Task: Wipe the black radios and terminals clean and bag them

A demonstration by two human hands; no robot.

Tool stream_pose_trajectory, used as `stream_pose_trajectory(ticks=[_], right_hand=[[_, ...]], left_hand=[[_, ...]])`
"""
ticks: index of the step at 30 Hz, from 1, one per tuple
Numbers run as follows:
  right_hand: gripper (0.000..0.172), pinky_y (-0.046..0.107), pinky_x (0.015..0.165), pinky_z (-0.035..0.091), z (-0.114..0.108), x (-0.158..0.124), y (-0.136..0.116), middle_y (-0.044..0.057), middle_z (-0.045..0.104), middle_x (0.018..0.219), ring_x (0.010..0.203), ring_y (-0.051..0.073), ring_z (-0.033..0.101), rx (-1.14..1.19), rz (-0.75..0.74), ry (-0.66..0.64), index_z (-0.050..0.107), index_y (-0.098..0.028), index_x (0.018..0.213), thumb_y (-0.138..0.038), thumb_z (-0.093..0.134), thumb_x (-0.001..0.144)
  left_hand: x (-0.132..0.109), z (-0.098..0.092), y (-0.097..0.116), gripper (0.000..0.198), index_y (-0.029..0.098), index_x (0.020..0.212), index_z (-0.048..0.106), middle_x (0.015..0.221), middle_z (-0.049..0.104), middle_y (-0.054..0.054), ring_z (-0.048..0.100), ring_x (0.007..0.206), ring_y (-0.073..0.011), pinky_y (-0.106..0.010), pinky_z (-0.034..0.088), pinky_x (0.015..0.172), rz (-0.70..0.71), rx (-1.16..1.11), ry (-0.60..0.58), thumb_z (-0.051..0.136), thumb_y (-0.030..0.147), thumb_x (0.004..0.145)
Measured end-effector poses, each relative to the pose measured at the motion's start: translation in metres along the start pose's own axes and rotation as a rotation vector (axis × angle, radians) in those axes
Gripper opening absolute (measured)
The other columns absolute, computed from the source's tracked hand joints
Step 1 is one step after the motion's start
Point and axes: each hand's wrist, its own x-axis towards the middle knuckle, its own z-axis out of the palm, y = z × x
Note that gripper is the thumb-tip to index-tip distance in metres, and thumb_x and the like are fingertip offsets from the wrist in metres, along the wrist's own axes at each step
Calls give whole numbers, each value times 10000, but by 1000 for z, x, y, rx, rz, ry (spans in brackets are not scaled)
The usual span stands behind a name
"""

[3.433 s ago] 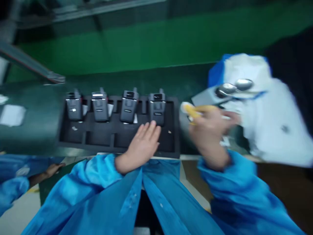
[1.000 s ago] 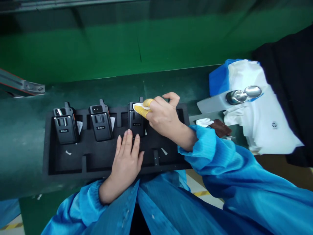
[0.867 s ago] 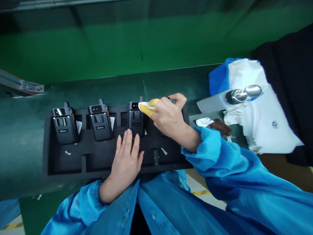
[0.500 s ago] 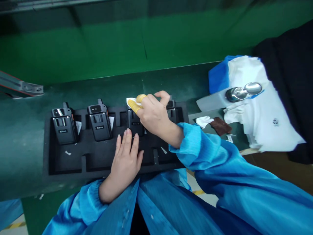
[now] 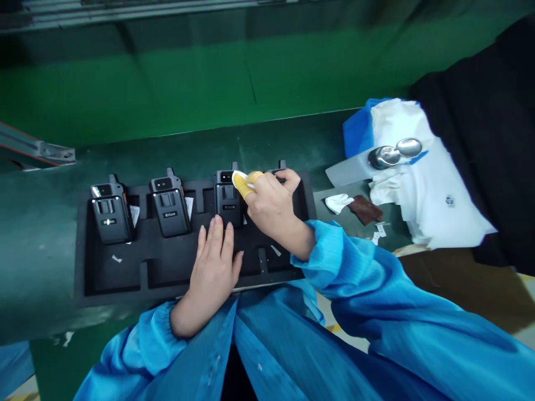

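Black two-way radios marked "Riton" stand in a row in a black foam tray point(image 5: 112, 298). My right hand point(image 5: 273, 203), with yellow finger cots on two fingers, pinches a small white cloth point(image 5: 239, 177) at the upper right edge of the third radio point(image 5: 228, 199). Flat and with fingers stretched, my left hand point(image 5: 215, 273) rests at the lower end of that same radio. To the left are the second radio point(image 5: 169, 209) and the first radio point(image 5: 109, 217). A fourth radio point(image 5: 281, 166) is mostly hidden behind my right hand.
Right of the tray lie a crumpled white cloth point(image 5: 338, 203) and a brown cloth point(image 5: 366, 210). Beyond them are a bottle with a metal top point(image 5: 355, 167), a stack of white wipes point(image 5: 449, 195) and a blue box point(image 5: 357, 131). A metal bracket point(image 5: 54, 153) sits at the left.
My right hand has moved slightly right and down with the white cloth, uncovering more of the third radio's top and antenna. My left hand stays almost in place. The view has shifted slightly.
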Motion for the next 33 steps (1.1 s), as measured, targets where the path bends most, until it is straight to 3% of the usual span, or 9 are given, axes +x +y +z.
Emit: stream_pose_trajectory(ticks=[9, 13, 18, 27, 33], right_hand=[[318, 384, 828, 167, -23, -14, 14, 18, 548, 796, 776, 152, 416, -66, 170, -37, 686, -203, 826, -127, 388, 905], [312, 372, 828, 165, -25, -24, -3, 18, 579, 818, 800, 155, 415, -8, 19, -61, 695, -216, 809, -135, 410, 908], [327, 371, 826, 162, -15, -23, -24, 20, 573, 780, 796, 153, 401, 80, -178, 33, 680, -193, 716, -140, 429, 919], [335, 380, 829, 165, -20, -30, -17, 13, 493, 678, 776, 153, 390, 25, -139, 69, 635, -175, 621, -69, 444, 874], [341, 376, 841, 160, -14, -18, -26, 0, 540, 726, 759, 144, 385, 30, -180, 20, 631, -193, 642, -121, 433, 909]], left_hand=[[-9, -8, 5, 469, 31, 1343, 432, 1451, 389, -294, 333, 1391, -364, -597, 290, 1108, -5, -39, 4, 464, 220, 915], [-12, -5, 7, 466, 16, 1335, 447, 1423, 440, -277, 406, 1356, -344, -580, 277, 1122, 14, -60, 7, 428, 242, 928], [-13, 1, 6, 503, 16, 1365, 420, 1427, 444, -262, 398, 1363, -338, -563, 287, 1125, -2, -69, 6, 426, 263, 927], [-13, 1, 6, 467, -9, 1307, 474, 1411, 460, -270, 424, 1343, -344, -546, 324, 1112, 18, -64, 11, 435, 256, 925], [-12, 1, 6, 464, -15, 1300, 473, 1382, 492, -273, 452, 1320, -353, -545, 349, 1097, 19, -40, 39, 436, 257, 925]])
